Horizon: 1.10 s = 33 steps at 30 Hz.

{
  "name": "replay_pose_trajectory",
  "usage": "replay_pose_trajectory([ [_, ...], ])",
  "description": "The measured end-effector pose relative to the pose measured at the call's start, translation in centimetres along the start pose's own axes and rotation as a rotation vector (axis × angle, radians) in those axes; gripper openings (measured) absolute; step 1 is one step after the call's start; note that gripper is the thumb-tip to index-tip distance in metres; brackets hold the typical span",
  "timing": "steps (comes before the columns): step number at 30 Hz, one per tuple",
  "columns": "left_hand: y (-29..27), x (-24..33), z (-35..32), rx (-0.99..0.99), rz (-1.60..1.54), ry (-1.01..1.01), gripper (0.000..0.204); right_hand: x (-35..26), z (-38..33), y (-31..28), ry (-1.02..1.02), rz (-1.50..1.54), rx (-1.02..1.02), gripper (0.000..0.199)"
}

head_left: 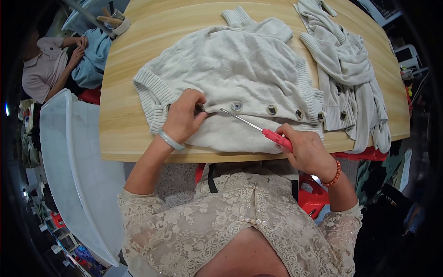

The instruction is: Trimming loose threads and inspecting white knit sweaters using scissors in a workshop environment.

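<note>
A cream knitted cardigan [221, 60] lies spread on the wooden table, its buttoned front band running along the near side. My left hand [183, 115] is closed with fingers and thumb pinching the band around a dark button [199, 109]. In my right hand [304, 147] is a red-handled tool [278, 140] with a thin metal shaft. Its tip points left and up, between my left hand and a grey button [236, 106]; whether it touches the knit I cannot tell. Several more buttons follow the band toward the right.
More cream knitwear [346, 60] lies heaped on the right of the wooden table [120, 124]. A cup of tools [121, 25] sits at the far left edge. Left of the table stands a large white bin [69, 138]. Another person [46, 64] handles blue cloth [94, 57] there.
</note>
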<state>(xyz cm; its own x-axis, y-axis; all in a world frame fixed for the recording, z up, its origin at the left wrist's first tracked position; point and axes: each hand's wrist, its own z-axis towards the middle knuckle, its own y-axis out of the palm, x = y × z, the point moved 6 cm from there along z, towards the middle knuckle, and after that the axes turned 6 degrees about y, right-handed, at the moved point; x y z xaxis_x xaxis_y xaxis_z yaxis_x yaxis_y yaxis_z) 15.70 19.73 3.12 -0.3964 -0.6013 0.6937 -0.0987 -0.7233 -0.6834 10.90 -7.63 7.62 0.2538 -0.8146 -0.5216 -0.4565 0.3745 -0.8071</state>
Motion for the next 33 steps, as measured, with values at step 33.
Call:
replay_pose_trajectory([
  [33, 4.9, 2.2, 3.7, -0.091, -0.176, 0.085, 0.008, 2.4, -3.6, -0.4, 0.091, -0.010, -0.024, 0.027],
])
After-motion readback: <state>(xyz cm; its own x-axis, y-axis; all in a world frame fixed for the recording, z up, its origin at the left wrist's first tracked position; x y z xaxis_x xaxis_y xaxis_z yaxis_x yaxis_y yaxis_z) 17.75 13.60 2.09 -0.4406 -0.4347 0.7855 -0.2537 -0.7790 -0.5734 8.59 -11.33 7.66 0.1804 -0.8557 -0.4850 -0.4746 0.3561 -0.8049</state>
